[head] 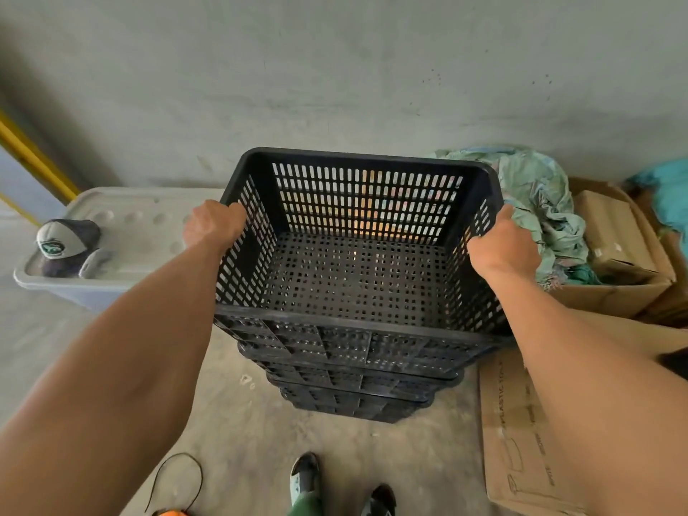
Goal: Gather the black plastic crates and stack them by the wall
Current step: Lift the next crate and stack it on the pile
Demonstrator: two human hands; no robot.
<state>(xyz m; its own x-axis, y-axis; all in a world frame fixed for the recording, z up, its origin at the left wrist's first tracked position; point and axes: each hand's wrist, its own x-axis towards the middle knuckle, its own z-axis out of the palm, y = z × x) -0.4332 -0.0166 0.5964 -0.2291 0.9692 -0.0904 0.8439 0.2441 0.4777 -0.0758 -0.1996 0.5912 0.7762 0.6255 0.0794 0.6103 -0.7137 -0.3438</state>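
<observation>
A: What is at the far left?

B: A grey lidded plastic tub (123,232) by the grey concrete wall (335,68), with a grey-and-white cap (65,242) on it.

A: And the hands?

B: Both arms reach forward. The left hand (212,225) closes over the left rim of the top black perforated plastic crate (353,262); the right hand (502,247) closes over the right rim. The crate is between them, on the stack of black crates (353,389) near the wall.

A: To the right?

B: Crumpled green cloth (536,202), then brown cardboard boxes (618,247).
</observation>
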